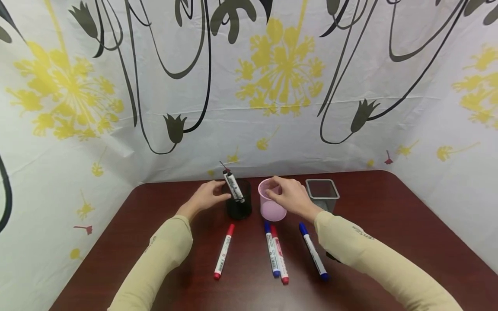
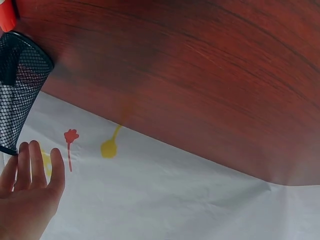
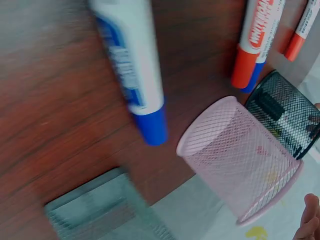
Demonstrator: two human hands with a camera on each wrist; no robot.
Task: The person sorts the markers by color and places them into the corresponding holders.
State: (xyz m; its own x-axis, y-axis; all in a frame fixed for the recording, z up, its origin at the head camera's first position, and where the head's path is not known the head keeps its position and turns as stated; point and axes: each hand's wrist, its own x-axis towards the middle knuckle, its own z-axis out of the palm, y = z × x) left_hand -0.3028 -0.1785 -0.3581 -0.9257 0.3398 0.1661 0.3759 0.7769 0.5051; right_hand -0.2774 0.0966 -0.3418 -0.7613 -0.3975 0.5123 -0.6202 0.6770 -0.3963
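My left hand [image 1: 206, 198] is at the left of a black mesh pen cup [image 1: 239, 212], its fingers by the rim. In the left wrist view the left hand's fingers [image 2: 37, 172] are extended beside the cup's rim. Black-capped white markers [image 1: 234, 186] lean in that cup and stick out over its rim. Over the mouth of a pink mesh pen cup [image 1: 273, 211] hovers my right hand [image 1: 292, 196], fingers loosely bent. The right wrist view catches only its fingertips [image 3: 311, 220], apart from the pink cup and holding nothing visible.
A grey square mesh holder [image 1: 326, 203] stands right of the pink cup. On the dark red table lie a red marker [image 1: 224, 252], a blue marker [image 1: 272, 250] beside another red marker [image 1: 280, 255], and another blue marker [image 1: 313, 252]. Patterned cloth [image 1: 249, 142] hangs behind.
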